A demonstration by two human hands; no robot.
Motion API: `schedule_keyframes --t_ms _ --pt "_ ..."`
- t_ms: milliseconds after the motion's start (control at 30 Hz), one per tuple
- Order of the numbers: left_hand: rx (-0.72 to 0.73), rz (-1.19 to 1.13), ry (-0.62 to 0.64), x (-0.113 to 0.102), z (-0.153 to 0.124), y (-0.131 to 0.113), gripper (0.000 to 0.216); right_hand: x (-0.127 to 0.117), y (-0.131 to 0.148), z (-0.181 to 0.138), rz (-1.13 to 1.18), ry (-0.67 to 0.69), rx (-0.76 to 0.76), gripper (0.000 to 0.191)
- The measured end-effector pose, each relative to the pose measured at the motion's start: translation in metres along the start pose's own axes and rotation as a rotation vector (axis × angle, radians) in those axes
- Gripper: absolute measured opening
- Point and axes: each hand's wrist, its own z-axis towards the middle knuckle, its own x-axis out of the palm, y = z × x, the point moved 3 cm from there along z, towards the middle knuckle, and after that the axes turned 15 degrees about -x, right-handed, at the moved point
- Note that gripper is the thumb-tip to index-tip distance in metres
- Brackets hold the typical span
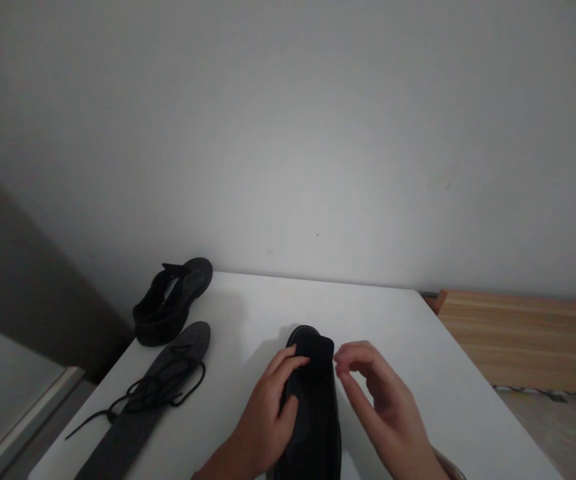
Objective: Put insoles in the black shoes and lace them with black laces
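Observation:
A black shoe [313, 413] without laces stands on the white table [378, 320], toe pointing away from me, its tongue [315, 350] visible near the toe. My left hand [271, 413] grips the shoe's left side, fingertips on the upper beside the tongue and thumb at the opening. My right hand [381, 393] is at the shoe's right edge, thumb and fingertips pinched together beside the tongue. Whatever is between those fingertips, if anything, is too small to make out.
A second black shoe [168, 303] stands at the table's back left corner. In front of it lies a grey insole [135, 427] with loose black shoelaces [155, 390] on top. A wall [318, 167] rises behind the table, and a wooden panel [523, 340] is at the right.

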Motion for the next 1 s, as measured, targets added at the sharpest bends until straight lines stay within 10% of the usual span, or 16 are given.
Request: schedule_keyframes --t_ms 200,400,1000 --pt "-0.002 -0.065 -0.041 0.004 0.0 0.009 0.059 0.033 0.024 0.008 -0.06 0.76 -0.121 0.019" --pt "-0.032 -0.029 -0.051 0.001 0.0 0.003 0.056 0.065 0.01 0.001 -0.519 1.222 -0.332 0.003" --pt "-0.031 0.022 -0.05 0.001 0.0 -0.001 0.048 0.085 -0.002 -0.012 -0.688 1.205 -0.442 0.008"
